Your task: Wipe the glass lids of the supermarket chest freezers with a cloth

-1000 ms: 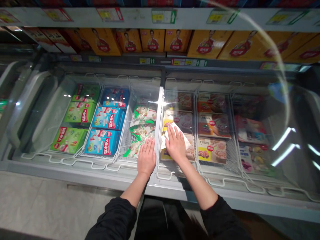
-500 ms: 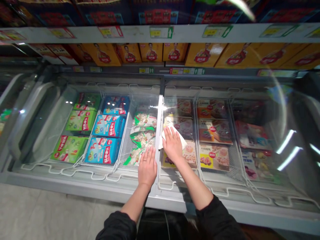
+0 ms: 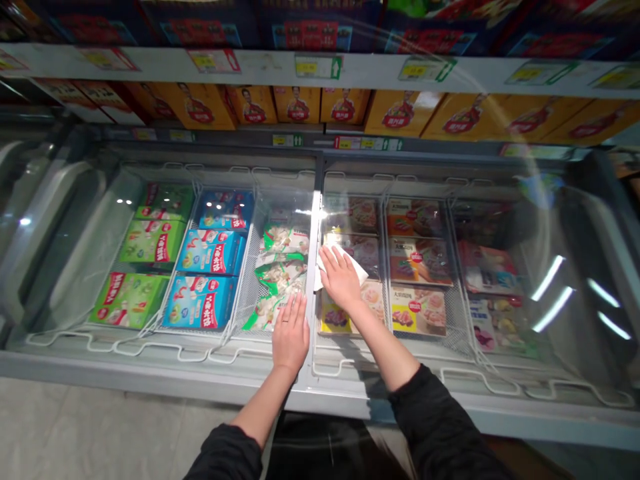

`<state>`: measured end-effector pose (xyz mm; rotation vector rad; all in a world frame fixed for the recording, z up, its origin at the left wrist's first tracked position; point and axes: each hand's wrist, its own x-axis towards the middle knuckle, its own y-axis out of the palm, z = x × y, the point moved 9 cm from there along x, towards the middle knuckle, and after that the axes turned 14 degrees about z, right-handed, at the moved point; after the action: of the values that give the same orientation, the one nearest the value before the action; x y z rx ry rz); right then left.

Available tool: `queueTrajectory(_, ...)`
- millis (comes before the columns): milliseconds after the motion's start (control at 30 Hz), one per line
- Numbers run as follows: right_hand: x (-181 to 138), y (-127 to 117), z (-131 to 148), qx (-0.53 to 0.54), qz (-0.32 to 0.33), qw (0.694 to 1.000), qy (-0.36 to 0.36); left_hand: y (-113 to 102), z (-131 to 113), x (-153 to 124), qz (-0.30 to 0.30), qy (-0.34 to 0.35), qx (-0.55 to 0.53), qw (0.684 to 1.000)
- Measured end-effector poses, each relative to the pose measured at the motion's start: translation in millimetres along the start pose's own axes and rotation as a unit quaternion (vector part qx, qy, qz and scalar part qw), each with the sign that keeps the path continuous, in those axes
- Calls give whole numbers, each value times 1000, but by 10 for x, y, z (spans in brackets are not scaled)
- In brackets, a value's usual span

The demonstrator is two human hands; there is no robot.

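My right hand (image 3: 343, 279) lies flat with its fingers stretched out, pressing a white cloth (image 3: 358, 269) on the glass lid of a chest freezer, just right of the centre divider (image 3: 315, 220). Part of the cloth is hidden under the palm. Left of the divider, my left hand (image 3: 291, 333) rests on the glass with its fingers extended, holding nothing; one finger wears a ring. Beneath the glass, green-and-white frozen food bags (image 3: 280, 270) lie beyond the left hand. Frozen food boxes (image 3: 419, 308) are stacked in rows right of the cloth.
Wire baskets hold blue boxes (image 3: 199, 301) and green boxes (image 3: 131, 300) at the left, and packaged food (image 3: 495, 323) at the right. Behind the freezer, a shelf (image 3: 370, 71) with price tags runs above yellow boxes (image 3: 395, 110). The freezer's front rail (image 3: 345, 397) crosses in front of me.
The view has shifted a little, so the freezer sits slightly further left. My right hand and the cloth have edged slightly toward the divider. My left hand has stayed at about the same spot.
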<state>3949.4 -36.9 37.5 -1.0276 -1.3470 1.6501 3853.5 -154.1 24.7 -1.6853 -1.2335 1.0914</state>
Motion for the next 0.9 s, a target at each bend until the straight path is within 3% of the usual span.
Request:
queueTrajectory(100, 132, -30, -32, -15, 25, 998, -50, -6, 13, -28, 1, -1, -11, 1000)
queueTrajectory(233, 268, -113, -286, -7, 4, 999, 52, -92, 38, 31, 3, 7, -25, 1000)
queueTrajectory(300, 234, -97, -222, -9, 0, 998, 59, -212, 56, 208, -1, 12, -26, 1000)
queueTrajectory(467, 266, -45, 4, -26, 25, 998, -51, -631, 38, 1075, -39, 41, -11, 998)
queueTrajectory(633, 484, -141, -299, -14, 7, 1000, 17, -765, -63, 1791, -61, 81, 16, 995)
queueTrajectory(767, 314, -100, -354, 16, -6, 996, 93, -712, -71, 1926, -79, 70, 8, 994)
queueTrajectory(900, 278, -65, -249, 25, 13, 998, 52, -699, -93, 1910, -94, 74, 2, 993)
